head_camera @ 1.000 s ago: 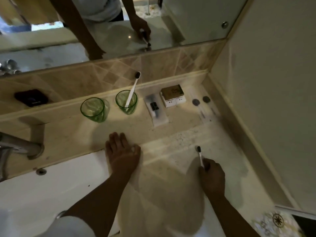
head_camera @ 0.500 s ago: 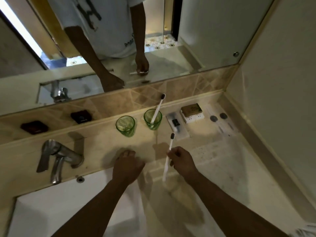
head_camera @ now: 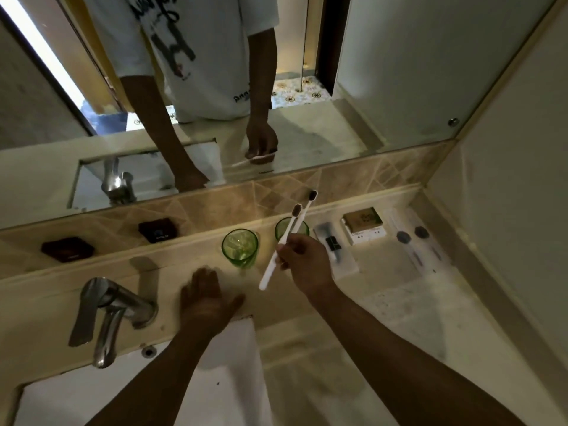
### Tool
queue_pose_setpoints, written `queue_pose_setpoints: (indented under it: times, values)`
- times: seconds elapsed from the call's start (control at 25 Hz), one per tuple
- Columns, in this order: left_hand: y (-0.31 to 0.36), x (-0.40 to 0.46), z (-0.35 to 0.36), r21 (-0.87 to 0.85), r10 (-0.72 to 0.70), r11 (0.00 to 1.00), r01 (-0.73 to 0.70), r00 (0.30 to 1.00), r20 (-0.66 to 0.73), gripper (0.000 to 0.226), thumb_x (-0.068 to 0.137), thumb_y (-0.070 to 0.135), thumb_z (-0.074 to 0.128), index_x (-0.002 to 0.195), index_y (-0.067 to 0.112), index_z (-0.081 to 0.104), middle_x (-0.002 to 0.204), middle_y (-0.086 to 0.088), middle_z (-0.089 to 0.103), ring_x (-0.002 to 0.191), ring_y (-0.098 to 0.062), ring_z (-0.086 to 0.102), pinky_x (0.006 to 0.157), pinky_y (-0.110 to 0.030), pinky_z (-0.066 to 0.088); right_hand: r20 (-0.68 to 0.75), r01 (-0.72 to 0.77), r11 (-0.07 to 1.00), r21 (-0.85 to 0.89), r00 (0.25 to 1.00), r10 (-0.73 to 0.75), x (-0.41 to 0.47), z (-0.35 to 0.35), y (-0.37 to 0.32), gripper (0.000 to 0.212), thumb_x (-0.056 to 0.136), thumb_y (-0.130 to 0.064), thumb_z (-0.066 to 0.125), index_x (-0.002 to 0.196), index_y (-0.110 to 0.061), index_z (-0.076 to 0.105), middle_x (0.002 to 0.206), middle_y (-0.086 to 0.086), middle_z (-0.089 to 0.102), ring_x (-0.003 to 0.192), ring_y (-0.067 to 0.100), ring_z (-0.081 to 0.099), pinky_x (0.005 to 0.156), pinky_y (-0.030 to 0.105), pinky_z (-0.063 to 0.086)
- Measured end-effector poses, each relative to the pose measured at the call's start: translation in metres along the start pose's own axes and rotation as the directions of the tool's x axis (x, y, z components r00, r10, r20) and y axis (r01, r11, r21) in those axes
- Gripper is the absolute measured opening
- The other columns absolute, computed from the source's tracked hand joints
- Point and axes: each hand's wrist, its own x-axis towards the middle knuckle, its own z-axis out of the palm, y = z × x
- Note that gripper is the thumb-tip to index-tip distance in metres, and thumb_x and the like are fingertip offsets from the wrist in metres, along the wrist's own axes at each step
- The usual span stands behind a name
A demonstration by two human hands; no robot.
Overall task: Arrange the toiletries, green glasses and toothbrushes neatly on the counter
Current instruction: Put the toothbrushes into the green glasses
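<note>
The left hand (head_camera: 206, 298) lies flat on the worktop (head_camera: 384, 290) at the rim of the white basin (head_camera: 153, 392), its fingers (head_camera: 201, 276) spread and relaxed, holding nothing. Left of those fingers stands the metal tap (head_camera: 106, 312).

The right hand (head_camera: 302, 261) is raised above the worktop, its fingers (head_camera: 284, 256) pinched round the handle of a white toothbrush (head_camera: 278, 252). The handle end hangs down to the left of the fingers; the dark bristle head points up and away, past them.

Just beyond the left hand's fingers, and left of the right hand's fingers, stands an empty green glass (head_camera: 240, 248). A second green glass (head_camera: 287, 228) stands right behind the right hand's fingers, partly hidden by the held brush, with another toothbrush (head_camera: 307, 204) leaning in it, head up. The two bristle heads are close together.

Right of the right hand's fingers lie a flat white packet (head_camera: 335, 252), then a small box (head_camera: 364, 225), then a clear sachet with two dark round spots (head_camera: 413, 238), all along the ledge. Further left on the ledge sit two dark square items (head_camera: 158, 229). Behind everything, the mirror (head_camera: 384, 72) rises from the tiled strip.
</note>
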Motion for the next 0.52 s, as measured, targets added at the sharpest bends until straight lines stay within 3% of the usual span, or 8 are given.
queue_pose_setpoints:
  times: [0.08,0.16,0.24,0.36,0.52]
  values:
    - [-0.002,0.010,0.003,0.055,0.000,0.998,-0.005,0.995,0.096,0.115,0.076,0.084,0.041,0.157,0.017,-0.006,0.166,-0.008,-0.011,0.152,-0.026,-0.010,0.121,-0.048,-0.002,-0.085,0.078,0.996,-0.040,0.993,-0.081,0.006,0.003,-0.005,0.012,0.087,-0.009,0.069,0.088,0.002,0.067,0.072,0.009,0.073,0.061,0.014,0.070,0.060,0.029,0.059]
    - [-0.001,0.014,0.002,0.067,-0.021,0.998,0.007,0.980,0.200,0.118,0.076,0.082,0.045,0.155,0.016,-0.012,0.164,-0.007,-0.020,0.151,-0.027,-0.016,0.122,-0.052,-0.002,-0.148,0.126,0.989,-0.081,0.979,-0.137,0.009,0.006,-0.009,0.015,0.087,-0.014,0.070,0.082,-0.001,0.066,0.068,0.003,0.072,0.061,0.010,0.070,0.059,0.020,0.056]
    - [0.000,0.018,0.004,0.071,-0.043,0.997,0.026,0.970,0.240,0.117,0.079,0.080,0.045,0.154,0.014,-0.017,0.162,-0.009,-0.026,0.150,-0.028,-0.020,0.121,-0.054,-0.002,-0.173,0.132,0.988,-0.082,0.974,-0.144,0.014,0.009,-0.010,0.014,0.087,-0.016,0.071,0.082,-0.003,0.066,0.068,0.001,0.072,0.061,0.010,0.071,0.057,0.020,0.056]
    - [-0.008,0.016,0.012,0.087,-0.003,0.996,-0.015,0.979,0.203,0.115,0.080,0.083,0.032,0.150,0.013,-0.025,0.160,-0.010,-0.030,0.149,-0.029,-0.024,0.120,-0.055,-0.006,-0.183,0.111,0.987,-0.118,0.974,-0.132,0.019,0.018,-0.005,0.013,0.088,-0.019,0.070,0.083,-0.008,0.068,0.067,0.001,0.073,0.058,0.012,0.070,0.050,0.026,0.057]
    - [-0.022,0.011,0.029,0.071,0.083,0.994,-0.087,0.995,0.051,0.114,0.073,0.091,0.009,0.150,0.013,-0.023,0.160,-0.010,-0.029,0.147,-0.027,-0.026,0.113,-0.051,-0.024,-0.208,0.076,0.974,-0.216,0.971,-0.122,0.021,0.029,0.007,0.014,0.088,-0.025,0.070,0.081,-0.013,0.067,0.069,-0.001,0.072,0.052,0.006,0.068,0.043,0.020,0.050]
